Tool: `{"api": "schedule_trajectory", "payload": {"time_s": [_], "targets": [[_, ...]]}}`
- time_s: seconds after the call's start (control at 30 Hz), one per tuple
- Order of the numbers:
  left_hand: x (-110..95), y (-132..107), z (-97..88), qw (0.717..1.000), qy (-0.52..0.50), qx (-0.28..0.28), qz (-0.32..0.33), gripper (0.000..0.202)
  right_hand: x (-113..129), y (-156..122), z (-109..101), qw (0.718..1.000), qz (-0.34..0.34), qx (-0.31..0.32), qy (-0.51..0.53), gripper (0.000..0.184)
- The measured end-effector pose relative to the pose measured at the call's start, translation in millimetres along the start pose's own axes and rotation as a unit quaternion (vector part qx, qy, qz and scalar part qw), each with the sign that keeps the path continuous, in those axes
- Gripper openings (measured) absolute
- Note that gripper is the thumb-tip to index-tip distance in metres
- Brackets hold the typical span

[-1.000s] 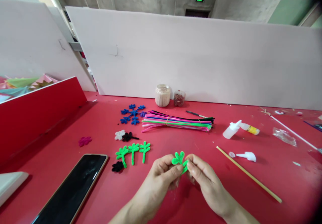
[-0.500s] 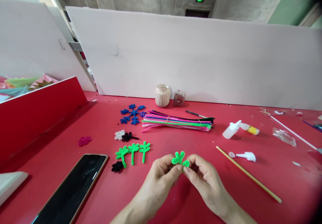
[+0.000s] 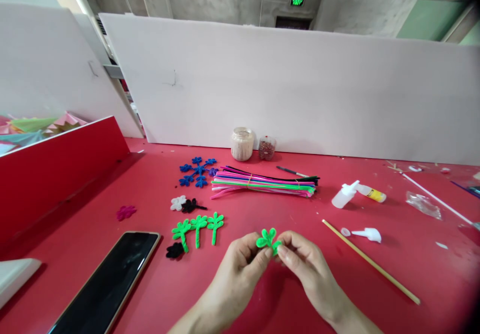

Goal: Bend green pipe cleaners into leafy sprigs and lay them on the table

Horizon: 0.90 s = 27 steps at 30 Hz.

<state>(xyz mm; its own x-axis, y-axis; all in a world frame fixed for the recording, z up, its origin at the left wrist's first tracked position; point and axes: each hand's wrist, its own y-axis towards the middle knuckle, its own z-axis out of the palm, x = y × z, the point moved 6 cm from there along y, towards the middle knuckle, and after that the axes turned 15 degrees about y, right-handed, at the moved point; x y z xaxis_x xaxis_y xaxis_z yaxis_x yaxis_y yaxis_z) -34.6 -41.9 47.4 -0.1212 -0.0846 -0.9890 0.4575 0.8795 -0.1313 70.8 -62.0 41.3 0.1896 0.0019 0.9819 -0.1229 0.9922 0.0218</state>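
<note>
A small green pipe-cleaner leaf sprig (image 3: 267,237) with looped leaves is held up in front of me over the table. My left hand (image 3: 240,269) pinches its lower left part between thumb and fingers. On the other side, my right hand (image 3: 305,261) grips the lower right loop with thumb and forefinger. The sprig's lower end is hidden by my fingers. To the left lie three finished green pipe-cleaner sprigs (image 3: 198,229) with twisted stems. A black pipe-cleaner flower (image 3: 174,250) touches the leftmost one.
Beyond my hands lies a banded bundle of pipe cleaners (image 3: 262,183). Blue flowers (image 3: 198,170) and a glass jar (image 3: 242,145) stand farther back. A phone (image 3: 107,284) is at left; a wooden stick (image 3: 371,261) and glue bottle (image 3: 345,195) are at right.
My right thumb has shifted slightly on the lower right loop, which now sits more upright and closer to the other leaves. Both hands keep their hold on the sprig.
</note>
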Motion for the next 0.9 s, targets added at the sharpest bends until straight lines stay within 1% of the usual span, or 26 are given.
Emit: {"api": "schedule_trajectory", "payload": {"time_s": [0.1, 0.3, 0.4, 0.47, 0.53, 0.63, 0.7, 0.77, 0.9], "targets": [[0.0, -0.3, 2.3, 1.0, 0.0, 0.009, 0.015, 0.015, 3.2, 0.6, -2.2, 1.0, -0.007, -0.006, -0.027, 0.019], [1.7, -3.4, 6.3, 0.999, -0.032, -0.015, 0.028, 0.013, 7.6, -3.6, -3.3, 0.989, -0.06, -0.08, -0.109, 0.023], [2.7, -4.0, 5.8, 0.999, -0.035, -0.033, 0.024, 0.016, 6.2, -4.3, -0.8, 0.986, -0.078, -0.103, -0.104, 0.025], [4.8, -3.0, 3.2, 0.998, -0.035, -0.047, 0.011, 0.018, 2.7, -3.6, -0.9, 0.988, -0.069, -0.111, -0.084, 0.026], [8.3, -1.2, 1.1, 0.998, -0.044, -0.045, -0.009, 0.02, -1.9, -1.6, -1.9, 0.992, -0.046, -0.1, -0.055, 0.026], [13.4, 1.7, 2.7, 0.995, -0.09, 0.0, -0.034, 0.02, -5.8, 1.6, -6.5, 0.997, -0.009, -0.068, -0.023, 0.025], [15.4, 2.5, 4.4, 0.992, -0.12, 0.027, -0.041, 0.019, -3.3, 2.9, -12.2, 0.998, -0.007, -0.063, -0.017, 0.024], [16.9, 2.6, 4.7, 0.99, -0.126, 0.036, -0.044, 0.019, 0.4, 3.6, -15.9, 0.998, -0.006, -0.053, -0.015, 0.024], [18.1, 1.9, 5.6, 0.992, -0.112, 0.041, -0.037, 0.02, 2.2, 3.2, -9.7, 0.999, 0.031, 0.014, -0.016, 0.024]]}}
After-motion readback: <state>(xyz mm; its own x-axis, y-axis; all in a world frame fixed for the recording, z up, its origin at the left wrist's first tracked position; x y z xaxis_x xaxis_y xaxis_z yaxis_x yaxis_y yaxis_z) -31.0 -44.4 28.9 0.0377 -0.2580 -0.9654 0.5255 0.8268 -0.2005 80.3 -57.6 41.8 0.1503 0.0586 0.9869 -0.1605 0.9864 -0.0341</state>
